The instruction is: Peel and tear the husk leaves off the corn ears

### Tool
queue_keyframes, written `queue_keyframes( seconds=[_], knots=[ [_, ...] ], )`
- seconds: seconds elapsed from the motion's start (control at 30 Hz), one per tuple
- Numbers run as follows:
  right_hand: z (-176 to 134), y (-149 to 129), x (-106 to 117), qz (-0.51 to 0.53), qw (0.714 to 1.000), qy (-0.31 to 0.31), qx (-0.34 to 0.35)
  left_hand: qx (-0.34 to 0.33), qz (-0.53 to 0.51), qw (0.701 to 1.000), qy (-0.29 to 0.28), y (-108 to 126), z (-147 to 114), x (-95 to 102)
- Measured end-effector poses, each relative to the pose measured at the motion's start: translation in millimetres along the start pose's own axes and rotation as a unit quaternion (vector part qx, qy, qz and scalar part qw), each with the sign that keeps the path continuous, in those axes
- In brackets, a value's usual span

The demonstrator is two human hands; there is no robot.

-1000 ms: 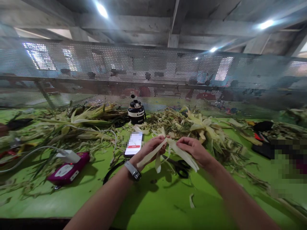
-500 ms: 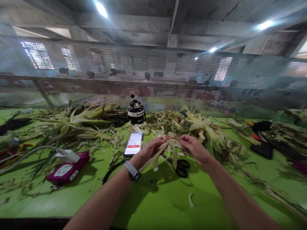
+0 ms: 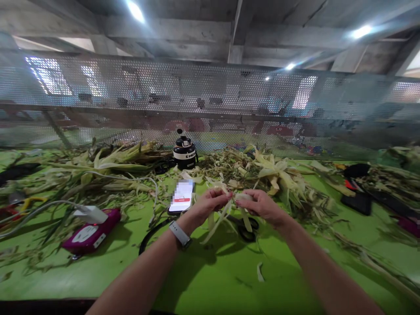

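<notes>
Pale corn husk strips (image 3: 219, 226) hang between my two hands over the green table. My left hand (image 3: 211, 202), with a grey-banded watch on the wrist, pinches the strips between thumb and fingers. Close beside it, my right hand (image 3: 259, 204) is closed on the other side of the same husk strips, one strip dangling below its fingers. Black-handled scissors (image 3: 246, 232) lie on the table just under the hands, partly covered by the husk. A phone (image 3: 181, 197) with a lit screen rests left of my left hand.
Heaps of corn husks (image 3: 121, 164) and shredded husk (image 3: 278, 170) lie along the back. Between them stands a black bottle (image 3: 184, 153). A magenta power strip (image 3: 92, 232) with a white charger sits at left. Behind rises a perforated metal screen (image 3: 210, 96).
My hands have shifted slightly, and my right-hand fingers have folded further over the husk. The dangling strips have swung and spread, one now pointing down toward the left.
</notes>
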State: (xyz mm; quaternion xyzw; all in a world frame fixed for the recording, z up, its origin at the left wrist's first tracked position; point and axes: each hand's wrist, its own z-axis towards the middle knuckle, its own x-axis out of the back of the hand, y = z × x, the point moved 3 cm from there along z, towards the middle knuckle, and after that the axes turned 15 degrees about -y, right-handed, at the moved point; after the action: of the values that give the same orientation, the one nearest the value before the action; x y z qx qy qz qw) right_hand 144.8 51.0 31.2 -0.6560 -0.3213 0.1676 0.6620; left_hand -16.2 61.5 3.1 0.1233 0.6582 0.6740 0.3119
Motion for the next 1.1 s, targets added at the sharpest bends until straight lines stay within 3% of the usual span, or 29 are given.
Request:
queue_keyframes(
  seconds=[0.3,0.83,1.1],
  knots=[
    [-1.1,1.6,1.5,0.068,0.998,-0.013,-0.006,0.001,0.012,1.0,-0.026,2.3,-0.3,-3.3],
    [4.3,4.1,1.6,0.027,0.999,0.036,0.021,-0.009,-0.01,0.999,0.045,4.1,-0.3,0.8],
    [3.9,3.0,0.6,-0.05,0.994,0.085,0.051,0.001,0.065,0.998,0.021,2.6,-0.6,2.9]
  ],
)
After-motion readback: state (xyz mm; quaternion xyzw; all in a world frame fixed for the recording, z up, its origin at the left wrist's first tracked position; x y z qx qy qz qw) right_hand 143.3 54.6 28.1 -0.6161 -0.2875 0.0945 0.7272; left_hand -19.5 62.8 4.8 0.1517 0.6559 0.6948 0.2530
